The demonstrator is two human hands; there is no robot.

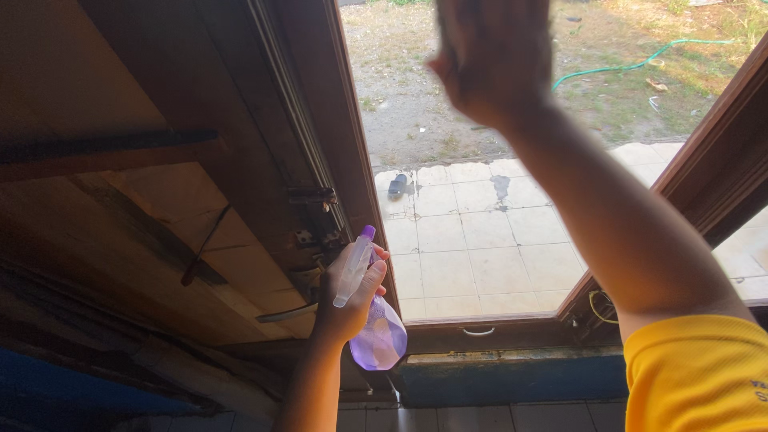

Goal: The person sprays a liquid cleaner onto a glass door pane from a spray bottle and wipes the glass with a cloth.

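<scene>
The left hand is clamped around the neck of one purple spray bottle, held low in front of the bottom left corner of the window pane, just beside the dark wooden window frame. The bottle's long axis runs nearly upright and tilts a little, with its purple nozzle cap and clear trigger at the top and its rounded, translucent lilac body hanging below the fist. The right hand is raised high against the upper part of the pane, well apart from the bottle and up and to the right of it; the hand is blurred, so I cannot tell whether its fingers are spread flat or closed on a cloth. The bottle thus lies down and to the left of the raised hand, and the left hand is the one on it. A yellow sleeve covers the right upper arm. Through the glass, one tiled patio shows, with one dark sandal lying on it and one green hose curving across the bare ground beyond. One metal latch sits on the frame above the bottle.
</scene>
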